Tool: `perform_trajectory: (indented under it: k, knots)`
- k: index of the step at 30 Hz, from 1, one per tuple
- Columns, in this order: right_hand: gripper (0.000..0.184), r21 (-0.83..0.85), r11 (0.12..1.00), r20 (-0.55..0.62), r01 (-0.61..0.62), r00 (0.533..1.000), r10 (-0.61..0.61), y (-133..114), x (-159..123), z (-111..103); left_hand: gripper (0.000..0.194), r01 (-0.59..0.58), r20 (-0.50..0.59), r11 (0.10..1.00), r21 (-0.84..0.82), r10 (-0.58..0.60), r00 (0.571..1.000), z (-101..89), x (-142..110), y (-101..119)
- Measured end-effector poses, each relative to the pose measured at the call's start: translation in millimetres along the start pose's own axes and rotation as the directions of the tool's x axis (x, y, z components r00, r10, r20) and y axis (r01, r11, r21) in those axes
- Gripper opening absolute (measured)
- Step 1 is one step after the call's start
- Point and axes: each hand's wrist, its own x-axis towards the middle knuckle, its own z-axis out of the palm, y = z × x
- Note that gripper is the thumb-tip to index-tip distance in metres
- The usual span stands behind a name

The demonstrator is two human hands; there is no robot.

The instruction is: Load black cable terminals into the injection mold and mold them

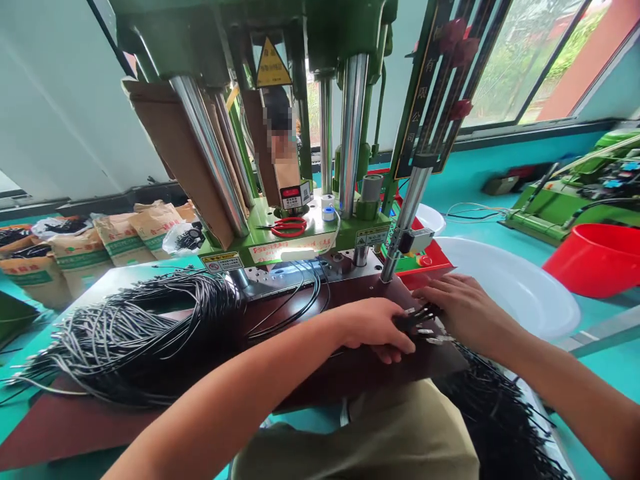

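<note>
Blurring at left fingers (403, 341): black connectors (414, 321), partly hidden.

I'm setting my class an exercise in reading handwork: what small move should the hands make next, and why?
Probably even up the metal tips by nudging them level. The left hand and right hand are both at the black cable ends, and the tips poke out unevenly between them.

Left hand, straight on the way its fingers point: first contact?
The bunched black cable ends, already at the fingertips of the left hand. Just past them, probably the right hand; relative depth is unclear from this one view.
</note>
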Motion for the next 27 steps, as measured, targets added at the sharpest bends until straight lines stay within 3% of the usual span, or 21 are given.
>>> perform_trajectory:
  k: [3,5,7,9,10,12,14,16,18,20,23,27]
  knots:
    - [0.045,0.121,0.985,0.007,-0.119,0.993,0.119,16.9,-21.6,-7.7,0.003,-0.031,-0.058,0.993,-0.117,0.024,0.998,15.1,5.6,-8.2]
    - [0.060,0.338,0.884,0.024,-0.323,0.942,0.334,22.6,-38.6,-13.2,0.012,-0.074,-0.093,0.947,-0.313,0.047,0.995,23.1,-3.8,-19.5]
    - [0.059,0.616,0.602,0.098,-0.508,0.808,0.581,17.9,-51.0,-15.1,0.022,-0.122,-0.148,0.872,-0.474,0.057,0.987,29.4,-16.0,-31.3]
    - [0.047,0.822,0.221,0.268,-0.524,0.700,0.662,2.9,-53.6,-11.6,0.029,-0.182,-0.219,0.805,-0.564,0.067,0.973,34.5,-25.6,-41.6]
    - [0.043,0.870,0.048,0.358,-0.491,0.696,0.622,-7.0,-50.4,-8.2,0.030,-0.211,-0.251,0.779,-0.590,0.072,0.965,36.7,-28.8,-45.8]
    - [0.038,0.884,-0.207,0.466,-0.419,0.758,0.456,-26.7,-36.4,0.4,0.029,-0.248,-0.292,0.744,-0.620,0.075,0.953,40.4,-32.3,-52.2]
    - [0.032,0.873,-0.335,0.465,-0.353,0.809,0.359,-40.9,-16.2,8.7,0.027,-0.254,-0.307,0.727,-0.637,0.062,0.950,43.1,-33.6,-56.4]
    - [0.030,0.873,-0.378,0.447,-0.310,0.818,0.363,-47.2,3.8,14.9,0.030,-0.251,-0.316,0.723,-0.644,0.047,0.948,45.1,-34.3,-59.1]
    - [0.036,0.877,-0.365,0.450,-0.311,0.799,0.400,-47.8,18.7,18.0,0.039,-0.259,-0.331,0.717,-0.647,0.041,0.943,46.4,-34.9,-61.1]
    - [0.043,0.899,-0.302,0.425,-0.316,0.795,0.433,-46.3,26.7,18.1,0.046,-0.262,-0.339,0.704,-0.660,0.032,0.940,47.1,-35.3,-63.0]
    - [0.042,0.934,-0.190,0.357,-0.303,0.825,0.438,-44.2,28.3,14.5,0.037,-0.257,-0.361,0.680,-0.687,-0.012,0.933,47.1,-34.6,-65.8]
    - [0.040,0.947,-0.140,0.319,-0.288,0.826,0.465,-43.2,23.1,8.8,0.032,-0.264,-0.401,0.683,-0.681,-0.047,0.915,45.9,-31.9,-69.1]
